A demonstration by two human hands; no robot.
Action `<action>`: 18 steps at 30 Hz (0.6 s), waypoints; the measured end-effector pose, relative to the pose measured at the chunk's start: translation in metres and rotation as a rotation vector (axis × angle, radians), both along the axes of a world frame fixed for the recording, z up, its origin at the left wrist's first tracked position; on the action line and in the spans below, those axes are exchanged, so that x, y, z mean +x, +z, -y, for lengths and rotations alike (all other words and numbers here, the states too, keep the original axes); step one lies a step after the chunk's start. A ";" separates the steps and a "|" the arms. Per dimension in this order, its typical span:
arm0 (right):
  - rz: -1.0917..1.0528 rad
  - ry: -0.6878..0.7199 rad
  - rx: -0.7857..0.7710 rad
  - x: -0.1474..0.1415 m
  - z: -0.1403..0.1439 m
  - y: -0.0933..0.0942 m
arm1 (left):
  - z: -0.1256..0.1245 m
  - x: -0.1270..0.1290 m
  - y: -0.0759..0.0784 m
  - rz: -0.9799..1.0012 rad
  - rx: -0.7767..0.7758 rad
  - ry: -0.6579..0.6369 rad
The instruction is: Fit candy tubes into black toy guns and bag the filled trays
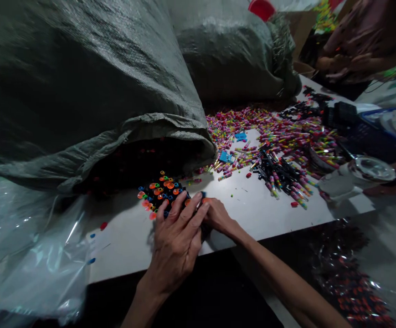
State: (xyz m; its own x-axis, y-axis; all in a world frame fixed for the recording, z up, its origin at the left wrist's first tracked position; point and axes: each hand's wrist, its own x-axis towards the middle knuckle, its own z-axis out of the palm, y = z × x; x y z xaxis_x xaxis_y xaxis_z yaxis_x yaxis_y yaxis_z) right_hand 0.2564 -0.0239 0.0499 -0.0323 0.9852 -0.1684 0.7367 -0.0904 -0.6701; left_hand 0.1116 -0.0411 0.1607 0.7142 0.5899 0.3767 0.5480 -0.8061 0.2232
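Nearest the viewer, two bare forearms reach up from the bottom edge onto a white table [252, 214]. The left hand [177, 241] lies palm down with its fingers spread flat, the fingertips resting on a small heap of plastic parts [160, 193] coloured orange, blue and black. The right hand [218, 216] comes in from the right, partly tucked under the left hand's fingers; its fingers curl against the same heap, but whether they grip anything cannot be told. The heap sits on the table just in front of the open mouth of a large grey woven sack [81, 91] lying on its side, with dark contents dimly visible inside. To the left, crumpled clear plastic sheeting [30, 255] hangs over the table's end. Further back on the right, a wide scatter of small multicoloured tubes [286, 132], pink, yellow and green, covers the table, with a cluster of black stick-like pieces [273, 171] and a few blue parts [224, 157] among them. A white cup-like container [351, 177] lies on its side near the right edge. Behind stands a second grey sack [232, 50], and at the far top right another person's hands [341, 61] appear, blurred.
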 end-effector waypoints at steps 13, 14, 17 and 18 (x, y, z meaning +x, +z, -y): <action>0.568 -0.619 -0.121 0.181 0.032 0.037 | -0.016 0.001 -0.004 -0.052 0.107 0.009; 0.583 -0.637 -0.147 0.194 0.035 0.037 | -0.015 0.000 -0.003 -0.053 0.117 0.002; 0.545 -0.618 -0.141 0.213 0.036 0.032 | -0.012 -0.006 -0.003 0.008 0.150 0.015; 0.538 -0.628 -0.133 0.216 0.036 0.030 | -0.011 -0.008 -0.004 0.041 0.159 0.029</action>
State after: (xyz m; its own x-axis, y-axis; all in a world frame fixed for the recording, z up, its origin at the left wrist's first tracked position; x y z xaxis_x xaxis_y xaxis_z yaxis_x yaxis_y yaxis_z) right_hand 0.4722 -0.0596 0.0802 0.6338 0.7642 -0.1201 0.7393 -0.6440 -0.1965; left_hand 0.1033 -0.0304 0.1571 0.6799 0.5407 0.4954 0.5647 -0.8170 0.1168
